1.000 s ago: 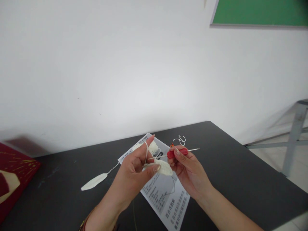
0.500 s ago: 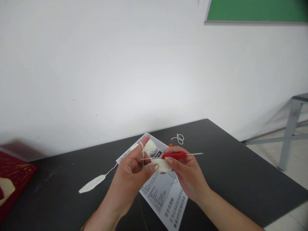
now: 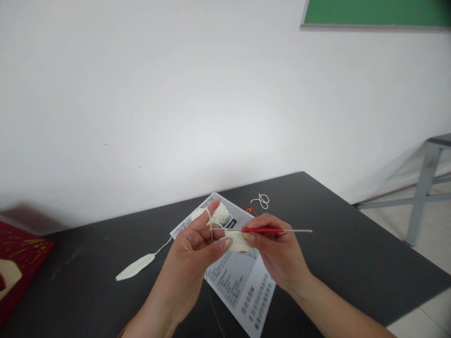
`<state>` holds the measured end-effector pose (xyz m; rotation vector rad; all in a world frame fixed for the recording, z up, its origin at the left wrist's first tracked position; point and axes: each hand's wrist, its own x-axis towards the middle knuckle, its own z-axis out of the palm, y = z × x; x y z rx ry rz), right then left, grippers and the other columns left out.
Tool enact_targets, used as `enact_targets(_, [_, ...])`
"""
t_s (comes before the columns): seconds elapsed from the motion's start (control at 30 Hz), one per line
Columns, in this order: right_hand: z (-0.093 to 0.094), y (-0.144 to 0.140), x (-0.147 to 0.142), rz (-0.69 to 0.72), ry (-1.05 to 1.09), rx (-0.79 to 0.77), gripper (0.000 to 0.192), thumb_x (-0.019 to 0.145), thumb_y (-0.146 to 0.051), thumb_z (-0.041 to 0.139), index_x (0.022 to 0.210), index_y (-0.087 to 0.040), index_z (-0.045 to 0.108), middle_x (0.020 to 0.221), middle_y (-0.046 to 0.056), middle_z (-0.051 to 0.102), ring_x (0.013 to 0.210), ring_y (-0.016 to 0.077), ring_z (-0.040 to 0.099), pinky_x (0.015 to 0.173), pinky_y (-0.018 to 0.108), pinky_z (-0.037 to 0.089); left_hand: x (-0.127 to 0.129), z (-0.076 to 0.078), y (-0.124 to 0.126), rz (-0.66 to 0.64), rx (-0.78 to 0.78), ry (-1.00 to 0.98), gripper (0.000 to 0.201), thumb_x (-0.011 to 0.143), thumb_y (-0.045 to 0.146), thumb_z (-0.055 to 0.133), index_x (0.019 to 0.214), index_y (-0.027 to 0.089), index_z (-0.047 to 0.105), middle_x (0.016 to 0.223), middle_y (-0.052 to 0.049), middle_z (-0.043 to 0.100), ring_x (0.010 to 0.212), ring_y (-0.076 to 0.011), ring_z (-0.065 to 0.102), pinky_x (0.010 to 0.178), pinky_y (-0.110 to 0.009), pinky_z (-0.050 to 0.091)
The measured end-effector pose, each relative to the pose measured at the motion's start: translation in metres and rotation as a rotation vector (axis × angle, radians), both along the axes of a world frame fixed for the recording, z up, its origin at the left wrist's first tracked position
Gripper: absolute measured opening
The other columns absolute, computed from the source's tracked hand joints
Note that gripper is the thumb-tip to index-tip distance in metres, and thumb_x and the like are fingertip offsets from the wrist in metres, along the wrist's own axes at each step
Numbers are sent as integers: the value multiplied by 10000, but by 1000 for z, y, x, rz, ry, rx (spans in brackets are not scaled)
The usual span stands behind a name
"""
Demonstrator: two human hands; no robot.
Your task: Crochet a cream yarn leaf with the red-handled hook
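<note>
My left hand [image 3: 195, 256] pinches a small cream crochet piece [image 3: 237, 241] between thumb and fingers, with white yarn [image 3: 209, 219] looped over its raised index finger. My right hand [image 3: 278, 253] grips a red-handled crochet hook [image 3: 273, 230] held level, its metal end pointing right and its working tip at the piece. Both hands hover above a printed instruction sheet [image 3: 237, 281] on the black table [image 3: 334, 249].
A finished cream leaf-shaped piece [image 3: 136, 266] lies on the table to the left, trailing a yarn tail. A small ball of cream yarn [image 3: 221, 213] and a loose yarn loop [image 3: 262, 201] lie behind the hands. A red box [image 3: 17, 267] sits at the left edge. A grey metal frame [image 3: 421, 197] stands at right.
My right hand has drawn the hook to the right and levelled it, so more of the metal shaft sticks out. The left hand keeps its hold on the piece.
</note>
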<state>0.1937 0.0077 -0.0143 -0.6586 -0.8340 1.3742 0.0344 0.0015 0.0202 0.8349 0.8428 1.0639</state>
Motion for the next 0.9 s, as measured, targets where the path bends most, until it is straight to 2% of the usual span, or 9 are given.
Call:
enact_targets(0.3, [-3, 0, 1, -6, 9, 42, 157, 605, -150, 848, 697, -231, 751, 690, -24, 739, 615, 91, 649, 574, 169, 514, 1, 3, -5, 43, -3, 14, 687, 725, 149, 757, 1349, 290, 507, 775, 10, 629, 752, -133, 587, 749, -266, 432])
enact_targets(0.53, [-4, 1, 2, 8, -3, 83, 159, 617, -147, 842, 709, -243, 755, 724, -25, 745, 649, 89, 658, 594, 159, 523, -4, 9, -1, 17, -45, 27, 717, 675, 118, 790, 1333, 237, 530, 728, -8, 701, 710, -135, 631, 702, -247, 437])
enact_targets(0.73, [-8, 1, 4, 26, -34, 142, 170, 644, -126, 824, 743, -247, 758, 749, -28, 749, 683, 82, 663, 628, 149, 524, -13, 11, 5, -19, -57, 94, 712, 623, 98, 819, 1287, 175, 575, 728, -62, 760, 638, -132, 653, 670, -245, 460])
enact_targets(0.9, [-10, 1, 4, 12, -64, 175, 172, 655, -126, 819, 757, -251, 760, 763, -25, 748, 702, 88, 665, 647, 159, 528, -13, 15, 4, -7, -49, 179, 760, 638, 113, 813, 1337, 197, 529, 710, -42, 749, 681, -156, 665, 688, -261, 474])
